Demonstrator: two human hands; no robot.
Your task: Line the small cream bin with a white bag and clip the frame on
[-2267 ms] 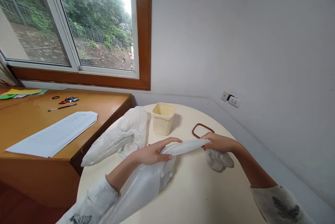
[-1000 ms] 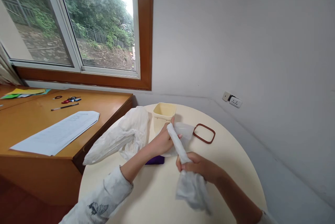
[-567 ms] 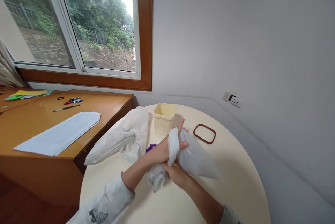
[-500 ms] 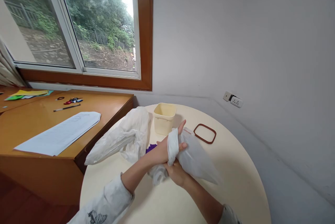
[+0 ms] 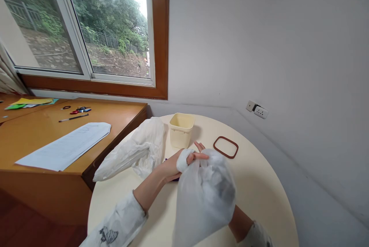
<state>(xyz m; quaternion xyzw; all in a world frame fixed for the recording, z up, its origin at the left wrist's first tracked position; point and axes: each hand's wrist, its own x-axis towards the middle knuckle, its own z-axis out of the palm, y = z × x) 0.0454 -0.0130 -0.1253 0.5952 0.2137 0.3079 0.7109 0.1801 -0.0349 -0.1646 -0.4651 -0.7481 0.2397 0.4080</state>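
Observation:
A band of thin white plastic bag [image 5: 209,197] wraps around the palm of my left hand [image 5: 173,164]. Some of the left fingers stick out past the band, and one digit lies bent across the gathered plastic, holding it. The rest of the bag hangs loose and puffed out toward me. Behind this bag my right hand is hidden; only the right wrist and forearm [image 5: 240,222] show at its lower right side. Under my left hand, a bit of something purple [image 5: 174,179] peeks out on the round cream table [image 5: 152,216], mostly covered.
Behind my hands stands a cream plastic tub [image 5: 181,133]. A brown rounded ring-shaped frame [image 5: 225,147] lies to its right. Another crumpled white plastic bag [image 5: 138,147] covers the table's left side. The wooden desk [image 5: 121,114] at left holds papers [image 5: 69,145] and a pen [image 5: 73,118].
The loose part of the bag has swung from the right of my hands to in front of them. My right hand has moved right and behind the plastic. The left hand has dipped slightly.

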